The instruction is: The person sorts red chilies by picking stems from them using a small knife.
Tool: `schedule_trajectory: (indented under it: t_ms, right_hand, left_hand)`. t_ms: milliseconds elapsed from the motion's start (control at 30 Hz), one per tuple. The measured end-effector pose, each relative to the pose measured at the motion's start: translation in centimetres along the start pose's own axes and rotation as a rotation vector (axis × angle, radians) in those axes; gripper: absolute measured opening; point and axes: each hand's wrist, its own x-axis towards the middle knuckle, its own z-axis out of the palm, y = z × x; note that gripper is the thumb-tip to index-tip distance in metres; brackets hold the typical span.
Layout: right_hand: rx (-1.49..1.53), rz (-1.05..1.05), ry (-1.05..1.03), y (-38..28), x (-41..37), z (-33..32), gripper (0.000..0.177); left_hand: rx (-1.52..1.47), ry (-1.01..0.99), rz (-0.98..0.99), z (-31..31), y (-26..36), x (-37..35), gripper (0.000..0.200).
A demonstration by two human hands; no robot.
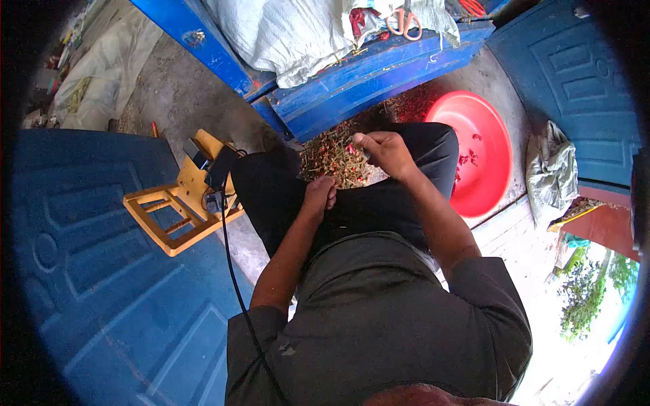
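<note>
My right hand [387, 153] is closed in a pinch above my lap, and a small bright red bit shows beside its thumb tip. Lower and to the left, my left hand [319, 195] has its fingers curled together near my thigh. What either hand holds is too small or hidden to make out. Between my legs, below and beyond both hands, lies a heap of dry stalks [326, 159] mixed with small red pieces that look like chili peppers. On the right stands a red plastic basin [497, 152] with several dark red pieces [467, 160] on its bottom.
A blue wooden table [379, 74] in front bears a white woven sack [284, 34] and pink-handled scissors [404, 24]. At left, a wooden stand [179, 196] holds dark devices, with a black cable [233, 271] running over my arm. Blue doors [101, 271] flank both sides; a grey sack [552, 166] hangs right.
</note>
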Motion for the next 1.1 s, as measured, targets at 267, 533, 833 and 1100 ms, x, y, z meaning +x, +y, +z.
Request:
schedule_trajectory:
  t_ms: [267, 533, 833, 1100]
  right_hand:
    - [0.005, -0.064, 0.293, -1.6, -0.8, -6.3, 0.046]
    - [-1.098, 0.191, 0.99, 5.0, -3.5, -22.0, 0.052]
    - [-0.539, -0.742, 0.443, -6.3, 11.1, -10.2, 0.024]
    - [-1.073, -0.808, 0.402, -10.2, 20.2, -6.9, 0.025]
  left_hand:
    - [0.016, 0.085, -0.039, 0.5, 0.3, 0.1, 0.02]
    - [-0.033, 0.002, -0.01, 0.1, -0.1, 1.2, 0.02]
    - [-0.044, 0.025, -0.003, 0.0, 0.0, 0.9, 0.022]
    - [-0.098, 0.023, 0.006, -1.4, 0.0, -0.1, 0.022]
